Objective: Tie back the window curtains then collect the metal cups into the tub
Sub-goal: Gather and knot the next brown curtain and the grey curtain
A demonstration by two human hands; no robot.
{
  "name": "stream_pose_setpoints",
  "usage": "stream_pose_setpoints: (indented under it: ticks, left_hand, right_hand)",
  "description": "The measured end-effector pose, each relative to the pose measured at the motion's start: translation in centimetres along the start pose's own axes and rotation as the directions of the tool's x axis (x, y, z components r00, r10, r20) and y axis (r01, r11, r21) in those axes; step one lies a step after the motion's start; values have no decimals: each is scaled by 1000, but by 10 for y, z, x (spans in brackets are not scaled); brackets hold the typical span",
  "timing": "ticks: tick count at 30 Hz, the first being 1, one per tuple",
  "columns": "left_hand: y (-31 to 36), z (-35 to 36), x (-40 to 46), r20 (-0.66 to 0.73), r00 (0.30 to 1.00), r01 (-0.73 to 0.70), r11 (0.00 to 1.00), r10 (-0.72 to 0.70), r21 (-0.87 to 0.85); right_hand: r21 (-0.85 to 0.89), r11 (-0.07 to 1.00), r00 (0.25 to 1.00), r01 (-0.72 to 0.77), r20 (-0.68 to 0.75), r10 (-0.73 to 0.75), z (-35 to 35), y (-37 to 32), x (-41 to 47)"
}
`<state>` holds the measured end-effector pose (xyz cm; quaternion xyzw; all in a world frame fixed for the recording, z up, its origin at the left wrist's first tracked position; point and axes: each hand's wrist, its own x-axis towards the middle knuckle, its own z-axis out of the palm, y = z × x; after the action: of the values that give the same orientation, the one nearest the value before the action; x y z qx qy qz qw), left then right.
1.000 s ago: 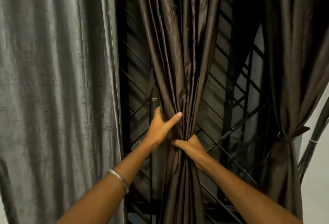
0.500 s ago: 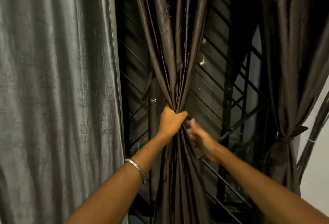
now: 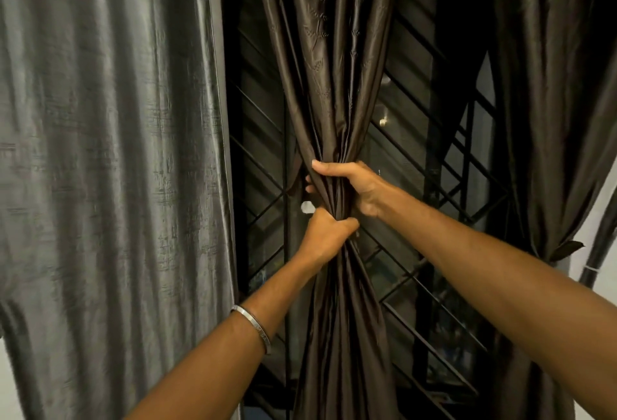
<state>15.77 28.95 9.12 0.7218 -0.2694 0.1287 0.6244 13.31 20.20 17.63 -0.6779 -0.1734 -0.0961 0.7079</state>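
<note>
A dark brown satin curtain (image 3: 334, 78) hangs in the middle of the window, gathered into a tight waist. My left hand (image 3: 325, 236) is closed around the bunched cloth at the waist. Just above it my right hand (image 3: 354, 185) wraps the same bundle, its fingers curling round to the left side. A second brown curtain (image 3: 547, 119) at the right is tied back with a fabric band (image 3: 564, 249). No metal cups or tub are in view.
A wide grey curtain (image 3: 110, 169) hangs loose at the left. Behind the cloth stands a black window grille (image 3: 444, 192) with diagonal bars. A pale wall (image 3: 601, 252) shows at the far right.
My left hand went from open fingers to a fist around the curtain. My right hand let go lower down, then took hold of the bundle above my left hand.
</note>
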Motion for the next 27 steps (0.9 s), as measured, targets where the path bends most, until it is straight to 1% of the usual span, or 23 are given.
stream_pose_setpoints:
  ticks: [3, 5, 6, 7, 8, 9, 10, 11, 13, 15, 17, 19, 20, 22, 23, 25, 27]
  left_hand:
    - [-3, -13, -1, 77, 996, 46, 993, -54, 112]
    - [-4, -25, -4, 169, 984, 25, 983, -56, 182]
    - [-2, -31, -7, 183, 981, 18, 979, -56, 203]
    - [-2, -37, -9, 154, 987, 12, 977, -45, 212]
    - [-2, -44, -10, 86, 996, -6, 979, -12, 203]
    - [-2, -50, -10, 4, 1000, -27, 984, 26, 178]
    - [-2, -55, -8, -41, 997, -54, 989, 60, 136]
    - [0, -58, -5, -52, 995, -77, 993, 82, 95]
    - [12, -61, -2, -19, 996, -90, 996, 91, 19]
    - [29, -58, 2, -31, 995, -97, 995, 96, -12]
    - [45, -53, 10, -69, 997, -45, 999, 45, 2]
    - [62, -42, 18, -82, 996, 22, 997, -16, 69]
    - [65, -37, 26, -130, 992, 6, 997, 4, 81]
    - [71, -30, 40, -282, 959, -9, 996, 34, 89]
    - [78, -27, 40, -326, 944, -14, 995, 46, 101]
    - [88, -22, 36, -377, 926, 24, 990, 30, 136]
    - [88, -16, 34, -432, 902, 82, 987, -14, 140]
  right_hand:
    - [-71, 996, 978, 45, -198, -59, 8, 5, 6]
    - [-144, 987, 959, 71, -263, -107, 11, 7, 7]
    - [-181, 980, 955, 85, -266, -132, 11, 7, 7]
    - [-204, 974, 952, 101, -263, -154, 10, 8, 8]
    - [-215, 971, 950, 104, -268, -161, 9, 8, 9]
    - [-212, 972, 952, 101, -262, -156, 8, 8, 11]
    - [-200, 975, 959, 91, -248, -140, 8, 9, 11]
    - [-191, 978, 967, 85, -220, -127, 9, 9, 11]
    - [-187, 980, 979, 72, -177, -106, 10, 10, 13]
    - [-216, 973, 978, 77, -173, -116, 14, 11, 13]
    - [-214, 972, 975, 102, -173, -141, 21, 12, 9]
    - [-126, 982, 974, 138, -161, -157, 27, 13, 2]
    - [-92, 986, 974, 138, -170, -152, 26, 11, -1]
    - [-35, 992, 973, 120, -195, -124, 26, 8, -1]
    - [-38, 987, 970, 159, -181, -163, 27, 8, -2]
    - [-50, 979, 955, 196, -217, -202, 30, 6, -5]
    - [-44, 981, 945, 191, -261, -196, 30, 9, -2]
